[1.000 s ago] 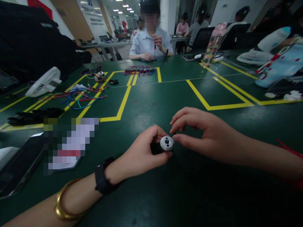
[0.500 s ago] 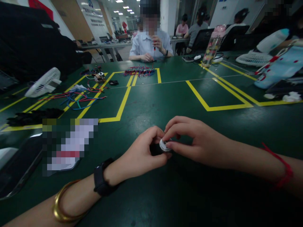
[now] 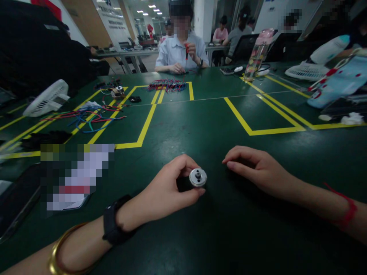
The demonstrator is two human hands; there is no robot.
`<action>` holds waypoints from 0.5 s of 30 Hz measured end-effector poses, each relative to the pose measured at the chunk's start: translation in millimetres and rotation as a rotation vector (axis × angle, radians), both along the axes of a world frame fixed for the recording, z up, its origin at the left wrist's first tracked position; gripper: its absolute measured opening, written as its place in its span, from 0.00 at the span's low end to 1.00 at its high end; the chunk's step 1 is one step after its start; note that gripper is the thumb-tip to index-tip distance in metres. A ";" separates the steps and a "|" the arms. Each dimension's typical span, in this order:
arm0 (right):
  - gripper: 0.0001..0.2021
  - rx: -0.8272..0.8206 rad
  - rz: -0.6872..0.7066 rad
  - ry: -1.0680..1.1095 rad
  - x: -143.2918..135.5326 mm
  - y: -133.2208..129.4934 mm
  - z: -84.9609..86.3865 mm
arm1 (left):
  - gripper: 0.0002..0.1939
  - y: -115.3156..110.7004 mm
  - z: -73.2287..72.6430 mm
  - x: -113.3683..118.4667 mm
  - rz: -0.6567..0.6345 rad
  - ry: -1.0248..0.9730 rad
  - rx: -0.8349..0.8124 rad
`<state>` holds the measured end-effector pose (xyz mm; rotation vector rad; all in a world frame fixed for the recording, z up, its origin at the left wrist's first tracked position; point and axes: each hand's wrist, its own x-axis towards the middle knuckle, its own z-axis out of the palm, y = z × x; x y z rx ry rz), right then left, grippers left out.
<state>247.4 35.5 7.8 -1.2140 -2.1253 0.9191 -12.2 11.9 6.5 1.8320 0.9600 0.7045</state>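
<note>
A small electric motor (image 3: 198, 177) points its round silver end face up toward me, showing a central shaft and two dark holes. My left hand (image 3: 169, 187) is closed round its side between thumb and fingers, just above the table; the motor's lower part is hidden. To the right, apart from the motor, is my right hand (image 3: 255, 168). Its fingers are curled, with the thumb and index tips close together in a pinch. Whether something tiny sits between those tips I cannot make out.
Yellow tape (image 3: 278, 132) marks the green table (image 3: 183, 133). On the left lie a blurred-out flat item (image 3: 77, 179), loose coloured wires (image 3: 97, 116) and a white fan (image 3: 47, 98). Across the table a person (image 3: 181, 51) holds a red screwdriver (image 3: 186, 51). A bottle (image 3: 258, 57) stands far right.
My right hand has come off the motor and moved right, its fingertips now clear of it. The motor's end face is uncovered, and my left hand still holds it in nearly the same place.
</note>
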 end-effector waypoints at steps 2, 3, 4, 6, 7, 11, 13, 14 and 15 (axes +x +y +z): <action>0.07 0.028 0.032 -0.018 -1.3 -1.5 0.6 | 0.13 -0.3 -0.5 -0.4 -0.004 -0.015 0.025; 0.06 0.041 0.048 -0.027 -1.9 -2.1 0.6 | 0.14 -0.6 -0.9 -0.5 -0.005 -0.027 0.043; 0.06 0.047 0.062 -0.034 -2.3 -2.7 0.4 | 0.16 -0.9 -1.2 -0.5 -0.002 -0.039 0.058; 0.06 0.061 0.095 -0.042 -2.8 -3.4 -1.1 | 0.21 -1.5 -1.9 -0.1 0.013 -0.063 0.077; 0.06 0.072 0.110 -0.047 -3.0 -3.7 -1.9 | 0.23 -1.7 -2.1 0.2 0.021 -0.068 0.073; 0.07 0.157 0.184 -0.144 -7.7 -4.0 -0.1 | 0.16 -1.5 -2.1 1.3 0.031 -0.062 0.001; 0.07 0.174 0.229 -0.193 -13.7 -4.4 5.1 | 0.15 -1.3 -2.0 1.6 0.028 -0.060 -0.024; 0.08 0.174 0.235 -0.184 -17.7 -4.8 8.6 | 0.15 -1.2 -2.1 1.7 0.031 -0.059 -0.025; 0.08 0.178 0.229 -0.150 -22.4 -5.4 12.3 | 0.15 -1.2 -2.4 1.8 0.036 -0.058 -0.022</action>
